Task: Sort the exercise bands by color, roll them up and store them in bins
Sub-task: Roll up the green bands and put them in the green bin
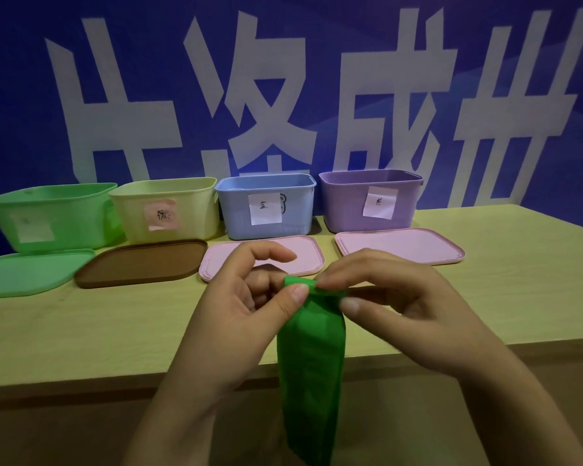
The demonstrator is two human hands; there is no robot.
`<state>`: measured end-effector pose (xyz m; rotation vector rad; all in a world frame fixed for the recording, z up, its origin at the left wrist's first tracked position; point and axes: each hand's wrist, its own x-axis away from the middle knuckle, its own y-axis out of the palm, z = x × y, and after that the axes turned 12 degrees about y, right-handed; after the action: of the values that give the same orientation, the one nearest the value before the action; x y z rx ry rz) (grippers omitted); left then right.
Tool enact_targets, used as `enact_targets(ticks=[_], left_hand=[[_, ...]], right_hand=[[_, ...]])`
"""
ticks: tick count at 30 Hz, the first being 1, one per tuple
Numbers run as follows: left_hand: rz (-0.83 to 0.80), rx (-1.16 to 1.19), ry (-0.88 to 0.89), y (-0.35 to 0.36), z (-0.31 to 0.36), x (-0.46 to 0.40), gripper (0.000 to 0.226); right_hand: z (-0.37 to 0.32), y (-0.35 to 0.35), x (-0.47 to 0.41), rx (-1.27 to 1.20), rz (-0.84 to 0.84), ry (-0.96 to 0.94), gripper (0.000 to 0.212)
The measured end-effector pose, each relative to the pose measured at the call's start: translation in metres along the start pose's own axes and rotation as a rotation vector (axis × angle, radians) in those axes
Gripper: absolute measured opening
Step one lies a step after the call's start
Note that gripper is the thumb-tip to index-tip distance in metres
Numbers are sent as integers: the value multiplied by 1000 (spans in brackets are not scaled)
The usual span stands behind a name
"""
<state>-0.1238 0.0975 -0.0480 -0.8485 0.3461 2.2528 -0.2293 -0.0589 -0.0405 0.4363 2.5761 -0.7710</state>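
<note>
A: Head view, and we're right at the start of a roll. The left hand (246, 297) and the right hand (394, 297) both pinch the top end of the green band (312, 358), thumbs and forefingers curled onto it, and the first small fold is turned over at the top.

B: And the band itself?

A: Held up above the near edge of the table (485, 297), the long tail hanging straight down past it between the wrists. It touches no bin.

B: What's waiting behind?

A: 4 open bins in a row, each with its lid lying flat in front: the green bin (48, 213) far left, then the yellow bin (169, 206), the blue bin (266, 206) and the purple bin (371, 200). Each bin has a paper label on its front.

B: Next move?

A: My read: keep turning that fold tightly so the slack tail winds up evenly, both pinches walking along, then carry the roll left to the green bin. The limp band could skew sideways.
</note>
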Motion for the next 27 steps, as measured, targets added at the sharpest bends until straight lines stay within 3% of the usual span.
enact_targets(ticks=[3, 7, 11, 15, 23, 27], left_hand=[[-40, -42, 9, -2, 3, 1, 24], [-73, -91, 39, -1, 6, 3, 25], [-93, -128, 48, -1, 5, 4, 27], [-83, -175, 57, -2, 5, 4, 28], [15, -86, -26, 5, -3, 0, 51], [22, -84, -61, 9, -8, -1, 34]], right_hand=[[-12, -7, 0, -82, -53, 129, 28], [-23, -5, -8, 103, -64, 214, 19], [-33, -4, -11, 317, -104, 166, 14], [-32, 2, -11, 493, -34, 54, 11], [-32, 0, -15, 552, 112, -63, 19], [-33, -3, -16, 546, 122, -69, 19]])
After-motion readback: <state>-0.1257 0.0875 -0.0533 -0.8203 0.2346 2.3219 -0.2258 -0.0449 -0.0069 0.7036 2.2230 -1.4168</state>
